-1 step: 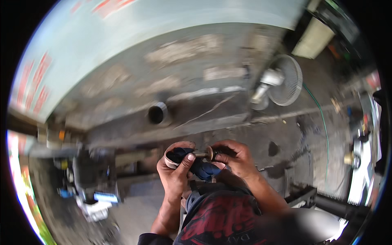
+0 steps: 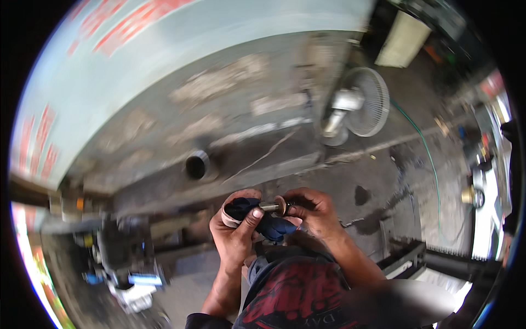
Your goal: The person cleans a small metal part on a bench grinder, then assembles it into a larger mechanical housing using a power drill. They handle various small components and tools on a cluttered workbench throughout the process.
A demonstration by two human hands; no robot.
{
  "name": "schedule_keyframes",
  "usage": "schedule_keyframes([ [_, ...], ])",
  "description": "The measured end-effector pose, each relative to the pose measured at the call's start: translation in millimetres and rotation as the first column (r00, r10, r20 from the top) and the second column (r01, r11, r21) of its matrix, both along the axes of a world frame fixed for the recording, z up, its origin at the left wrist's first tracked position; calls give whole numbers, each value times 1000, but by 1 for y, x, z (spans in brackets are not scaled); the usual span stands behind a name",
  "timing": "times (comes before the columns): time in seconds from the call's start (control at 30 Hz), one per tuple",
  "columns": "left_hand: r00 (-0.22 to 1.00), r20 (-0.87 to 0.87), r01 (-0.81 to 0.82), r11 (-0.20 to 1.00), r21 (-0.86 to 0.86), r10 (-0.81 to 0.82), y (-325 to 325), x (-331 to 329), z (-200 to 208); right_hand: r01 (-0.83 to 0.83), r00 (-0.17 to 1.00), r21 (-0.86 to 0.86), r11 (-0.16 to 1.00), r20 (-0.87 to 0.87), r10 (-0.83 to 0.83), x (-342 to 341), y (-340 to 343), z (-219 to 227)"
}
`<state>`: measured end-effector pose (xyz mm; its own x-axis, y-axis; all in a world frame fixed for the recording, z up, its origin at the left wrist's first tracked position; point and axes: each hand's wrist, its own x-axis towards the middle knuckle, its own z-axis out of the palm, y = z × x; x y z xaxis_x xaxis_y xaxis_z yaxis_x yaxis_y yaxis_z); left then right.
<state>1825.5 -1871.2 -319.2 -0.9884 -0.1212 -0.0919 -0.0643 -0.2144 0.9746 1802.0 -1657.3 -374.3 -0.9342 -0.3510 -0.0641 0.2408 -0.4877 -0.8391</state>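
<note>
In front of my body, my left hand (image 2: 236,233) is closed round a bunched dark blue cloth (image 2: 278,227), its thumb on top. A pale, curved rim (image 2: 229,219) shows by its fingers; what it belongs to I cannot make out. From the cloth a short, shiny metal shaft (image 2: 269,207) sticks out to the right, with a brownish round disc (image 2: 281,205) at its end. My right hand (image 2: 316,213) grips this metal part at the disc end between thumb and fingers. The shaft's left end is hidden by the cloth and my left thumb.
Ahead, a round pipe opening (image 2: 198,165) stands on a low concrete ledge (image 2: 263,170) before a wall. A white fan (image 2: 366,102) is at the far right, with a green hose (image 2: 424,142) on the floor. Dark machinery (image 2: 115,247) stands at left, a black metal frame (image 2: 405,257) at right.
My view has turned slightly, so the fan, pipe and wall appear farther left. Both hands keep their grip on the cloth and metal part.
</note>
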Motion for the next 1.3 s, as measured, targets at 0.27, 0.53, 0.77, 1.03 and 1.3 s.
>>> schedule_keyframes([
  [0.27, 855, -33, 519, 855, 3, -518, 255, -145, 48, 469, 858, -579, 667, 117, -501, -34, 236, -7],
  [0.53, 798, 192, 471, 790, 394, -571, 501, -288, -3, 512, 793, -632, 582, 87, -603, -152, 454, -29],
  [0.77, 659, -116, 632, 462, 622, -744, 704, -403, 18, 613, 752, -487, 622, 119, -648, -267, 640, 13],
  [1.03, 741, -52, 672, 739, 51, -670, 877, -498, 4, 676, 736, -121, 727, 163, -657, -396, 788, 26],
  [1.3, 828, -60, 559, 811, 176, -557, 1170, -657, 35, 771, 631, 92, 630, 13, -775, -558, 1032, 44],
])
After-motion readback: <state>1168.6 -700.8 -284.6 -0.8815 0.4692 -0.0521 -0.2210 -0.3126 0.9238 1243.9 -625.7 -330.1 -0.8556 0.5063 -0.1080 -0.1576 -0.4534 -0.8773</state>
